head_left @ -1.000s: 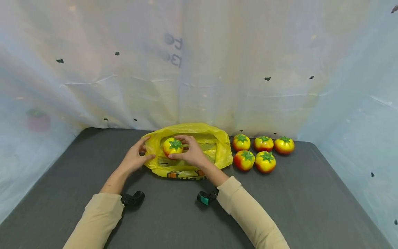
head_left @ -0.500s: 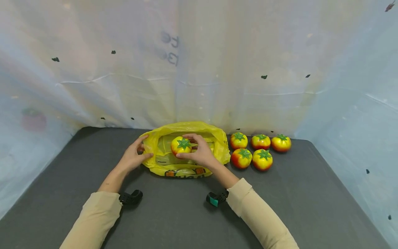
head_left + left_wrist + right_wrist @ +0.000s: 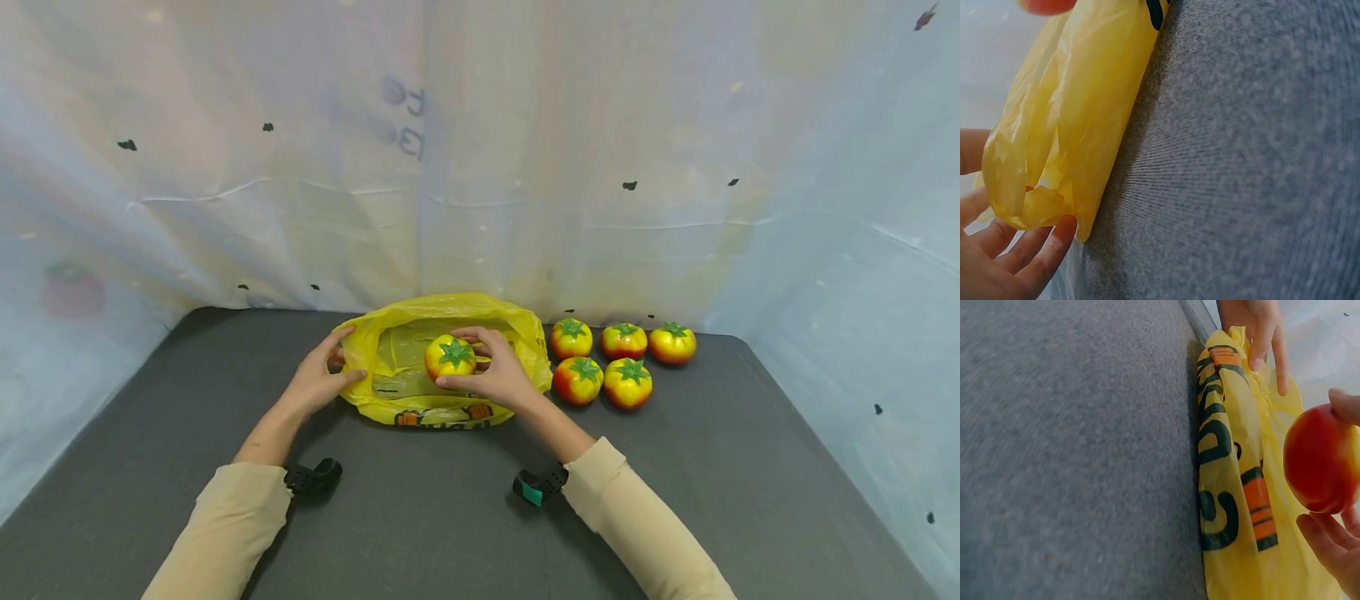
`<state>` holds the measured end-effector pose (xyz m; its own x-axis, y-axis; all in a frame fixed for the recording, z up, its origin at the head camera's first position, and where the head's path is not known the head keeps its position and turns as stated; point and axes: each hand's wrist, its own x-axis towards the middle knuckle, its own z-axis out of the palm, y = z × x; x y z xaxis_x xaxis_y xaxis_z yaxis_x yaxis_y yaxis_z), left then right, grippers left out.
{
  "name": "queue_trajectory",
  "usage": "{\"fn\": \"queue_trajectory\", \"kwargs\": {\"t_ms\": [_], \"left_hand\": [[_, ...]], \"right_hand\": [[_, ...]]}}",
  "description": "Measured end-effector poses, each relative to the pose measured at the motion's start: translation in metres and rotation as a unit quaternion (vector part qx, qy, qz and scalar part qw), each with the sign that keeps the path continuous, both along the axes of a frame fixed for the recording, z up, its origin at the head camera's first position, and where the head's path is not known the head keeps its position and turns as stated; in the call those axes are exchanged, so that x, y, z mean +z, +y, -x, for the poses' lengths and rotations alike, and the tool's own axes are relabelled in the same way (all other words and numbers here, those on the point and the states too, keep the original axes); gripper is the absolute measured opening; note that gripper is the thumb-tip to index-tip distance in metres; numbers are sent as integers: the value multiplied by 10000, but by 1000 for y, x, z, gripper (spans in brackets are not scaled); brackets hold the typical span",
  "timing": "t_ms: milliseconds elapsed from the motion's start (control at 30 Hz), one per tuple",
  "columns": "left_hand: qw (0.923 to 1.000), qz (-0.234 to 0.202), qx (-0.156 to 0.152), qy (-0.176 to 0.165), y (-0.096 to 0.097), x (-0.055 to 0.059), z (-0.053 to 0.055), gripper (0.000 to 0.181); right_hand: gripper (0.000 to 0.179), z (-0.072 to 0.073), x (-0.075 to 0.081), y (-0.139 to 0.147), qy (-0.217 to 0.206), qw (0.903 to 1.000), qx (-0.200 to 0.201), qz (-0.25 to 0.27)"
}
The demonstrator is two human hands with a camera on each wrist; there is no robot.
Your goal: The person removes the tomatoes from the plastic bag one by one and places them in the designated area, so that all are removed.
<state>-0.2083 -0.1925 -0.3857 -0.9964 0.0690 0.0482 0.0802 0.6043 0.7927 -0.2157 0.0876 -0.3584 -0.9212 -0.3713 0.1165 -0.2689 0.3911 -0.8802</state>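
A yellow plastic bag (image 3: pixel 465 303) with dark lettering lies on the table, its mouth spread wide. My left hand (image 3: pixel 315 382) holds the bag's left end, with the thumb and one finger over the rim. In the left wrist view, several fingers (image 3: pixel 1022 250) lie against the outside of the yellow film. Over the bag's mouth, my right hand (image 3: pixel 504 373) grips a red-and-yellow toy tomato (image 3: pixel 450 358) from its right side, green leaf cap up. The right wrist view shows the tomato's red underside (image 3: pixel 1316 459) between thumb and fingers, above the bag's rim.
Several more toy tomatoes stand to the right of the bag in two rows, such as a front one (image 3: pixel 628 385) and a back one (image 3: pixel 672 344). Pale plastic sheeting (image 3: pixel 480 167) hangs behind the dark grey table (image 3: pixel 420 517) and along both sides.
My right hand has carried the tomato rightward, from the left part of the bag's mouth to its middle. The left hand stays at the bag's left end. The head view has shifted slightly.
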Motion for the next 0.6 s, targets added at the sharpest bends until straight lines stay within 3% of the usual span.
{"fn": "queue_trajectory", "kwargs": {"t_ms": [600], "left_hand": [[10000, 14, -43, -51, 1, 0, 0, 75]], "right_hand": [[66, -14, 3, 29, 430, 9990, -110, -91]]}}
